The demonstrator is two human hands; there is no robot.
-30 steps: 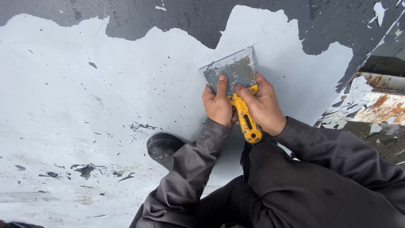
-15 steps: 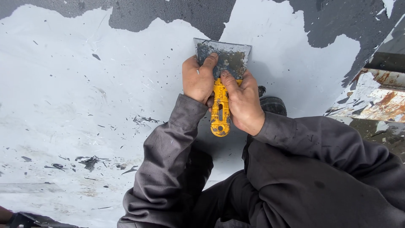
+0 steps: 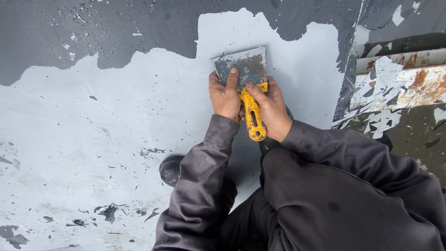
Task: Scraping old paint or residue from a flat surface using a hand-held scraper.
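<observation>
Evidently, a wide scraper point(image 3: 245, 74) is held flat and low against the pale grey surface point(image 3: 93, 130), its blade edge pointed away from the body toward the dark coating point(image 3: 139, 28) beyond. The yellow handle point(image 3: 253, 118) is wrapped by the right hand point(image 3: 269, 109), whose fingers are curled closed around it so that push can be delivered along the tool. The left hand point(image 3: 225, 95) is laid over the blade's near corner, with its forefinger stretched out and pressed onto the metal; by this the blade is kept down against the surface rather than allowed to ride up. Both grey sleeves point(image 3: 204, 186) are drawn close together, so weight from above is brought over the tool. Dark flakes point(image 3: 109, 211) are scattered on the pale area at the lower left, and a rusted, peeling ledge point(image 3: 404, 88) is seen at the right.
</observation>
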